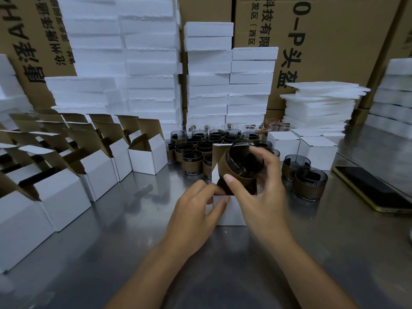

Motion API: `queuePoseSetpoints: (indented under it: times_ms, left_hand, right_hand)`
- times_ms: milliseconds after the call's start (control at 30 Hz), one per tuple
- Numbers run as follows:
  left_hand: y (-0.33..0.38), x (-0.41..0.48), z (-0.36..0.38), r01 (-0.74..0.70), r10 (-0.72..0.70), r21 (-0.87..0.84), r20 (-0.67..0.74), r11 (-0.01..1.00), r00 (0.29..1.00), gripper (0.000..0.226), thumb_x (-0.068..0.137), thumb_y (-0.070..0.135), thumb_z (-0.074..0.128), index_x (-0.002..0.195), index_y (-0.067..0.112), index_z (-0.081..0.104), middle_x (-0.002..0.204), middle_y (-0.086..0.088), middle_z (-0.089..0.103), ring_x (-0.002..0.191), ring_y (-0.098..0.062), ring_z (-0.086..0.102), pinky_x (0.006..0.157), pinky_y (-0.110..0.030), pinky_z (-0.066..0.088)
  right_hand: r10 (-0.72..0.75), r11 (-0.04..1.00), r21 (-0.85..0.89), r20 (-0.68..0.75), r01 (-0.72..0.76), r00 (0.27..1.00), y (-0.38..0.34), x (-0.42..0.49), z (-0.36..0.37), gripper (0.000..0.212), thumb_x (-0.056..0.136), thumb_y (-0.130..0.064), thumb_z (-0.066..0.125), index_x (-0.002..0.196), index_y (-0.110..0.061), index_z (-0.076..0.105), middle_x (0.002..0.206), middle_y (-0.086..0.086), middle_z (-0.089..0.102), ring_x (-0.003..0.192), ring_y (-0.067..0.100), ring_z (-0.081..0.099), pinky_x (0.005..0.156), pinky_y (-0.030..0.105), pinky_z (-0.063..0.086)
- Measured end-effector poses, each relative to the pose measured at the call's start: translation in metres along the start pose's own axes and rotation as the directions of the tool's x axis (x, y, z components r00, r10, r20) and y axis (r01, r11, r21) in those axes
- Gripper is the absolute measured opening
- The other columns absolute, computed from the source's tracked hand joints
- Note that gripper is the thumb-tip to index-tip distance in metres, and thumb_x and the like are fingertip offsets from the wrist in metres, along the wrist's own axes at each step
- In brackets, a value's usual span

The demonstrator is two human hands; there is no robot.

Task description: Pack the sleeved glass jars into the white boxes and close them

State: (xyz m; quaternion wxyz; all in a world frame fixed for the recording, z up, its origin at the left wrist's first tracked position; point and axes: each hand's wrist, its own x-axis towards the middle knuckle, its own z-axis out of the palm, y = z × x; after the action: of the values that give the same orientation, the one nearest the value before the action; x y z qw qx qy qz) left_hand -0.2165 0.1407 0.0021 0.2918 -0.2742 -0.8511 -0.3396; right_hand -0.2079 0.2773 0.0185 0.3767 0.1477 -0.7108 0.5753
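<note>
The right hand [264,198] gripped a tilted, brown-sleeved smoky glass jar [242,167] over the open white cardboard box [233,214], whose rim the left hand [195,210] pinched. Brown cartons [334,30] beyond both hands read "科技有限".

Brushed reflective metal table [111,241], matt white card box [231,210], glossy dark glass jar [245,161], brown paper sleeve [231,175]

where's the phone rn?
Head view, far right: the phone lies flat on the metal table, just right of two loose sleeved jars and nearer the camera than the closed white boxes.
</note>
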Motion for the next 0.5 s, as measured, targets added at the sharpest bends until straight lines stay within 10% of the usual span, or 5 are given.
queuePoseSetpoints:
  times_ms: [200, 500]
  left_hand:
    - [0.0002, 0.0005, 0.0005, -0.015, 0.015, 0.007, -0.017, 1.000, 1.000, 0.005, 0.085, 0.022, 0.064, 0.085, 0.017, 0.062, 0.076, 0.009, 0.048, 0.070, -0.005, 0.044, 0.064, -0.013, 0.035]
    - [-0.0012, -0.0001, -0.0002, -0.015, 0.016, 0.022, -0.021, 1.000, 1.000, 0.007, 0.084, 0.022, 0.068, 0.087, 0.017, 0.064, 0.077, 0.018, 0.041, 0.070, 0.003, 0.043, 0.065, -0.008, 0.032]
  right_hand:
    - [-0.047, 0.942, -0.328, 0.059, 0.063, 0.997, 0.0045, -0.0030, -0.0022, 0.021, 0.076, -0.017, 0.075, 0.082, -0.028, 0.058, 0.129, -0.010, 0.040, 0.116, -0.010, 0.037, 0.083, -0.003, 0.031]
    - [0.037, 0.909, -0.409, 0.275, 0.082, 0.961, 0.0094, -0.0006, -0.0048, 0.008, 0.088, -0.022, 0.060, 0.085, -0.021, 0.053, 0.146, -0.007, 0.027, 0.133, 0.011, 0.030, 0.098, 0.025, 0.028]
